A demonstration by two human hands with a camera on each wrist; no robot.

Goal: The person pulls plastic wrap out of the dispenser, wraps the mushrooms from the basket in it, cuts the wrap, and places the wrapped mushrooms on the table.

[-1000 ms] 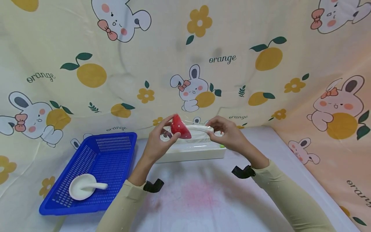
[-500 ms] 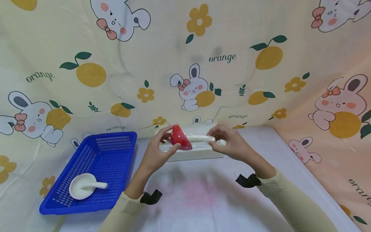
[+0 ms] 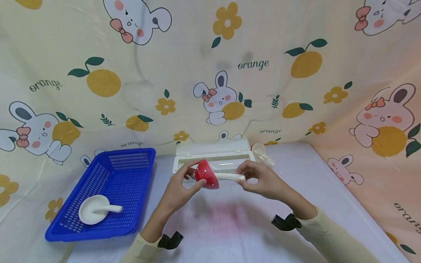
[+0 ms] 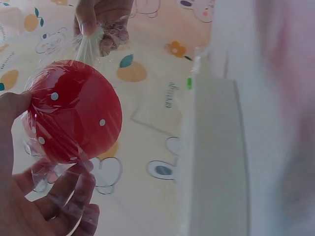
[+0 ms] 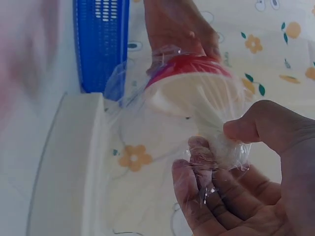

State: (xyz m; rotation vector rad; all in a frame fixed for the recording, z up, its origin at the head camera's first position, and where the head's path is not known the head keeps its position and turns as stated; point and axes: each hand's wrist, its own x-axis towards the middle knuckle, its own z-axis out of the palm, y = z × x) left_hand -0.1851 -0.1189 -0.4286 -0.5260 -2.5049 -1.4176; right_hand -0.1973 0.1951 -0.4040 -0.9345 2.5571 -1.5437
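Head, red mushroom [image 3: 213,177]: near the white box [image 3: 213,147]; left hand [image 3: 182,186] pinches cap [image 3: 205,173], right hand [image 3: 261,179] pinches stem [image 3: 230,176], maybe to steady it.
Left wrist, clear wrap [image 4: 54,118]: hugs the cap.
Right wrist, stem: wrap bunches there, maybe held to stay snug.

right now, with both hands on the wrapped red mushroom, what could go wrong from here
The clear film might come undone: it looks loose and bunched around the stem, where the right grip pinches it. The red mushroom could drop if the left grip slides on its film-covered cap. The white box stands open just behind, so a careless reach may knock it.
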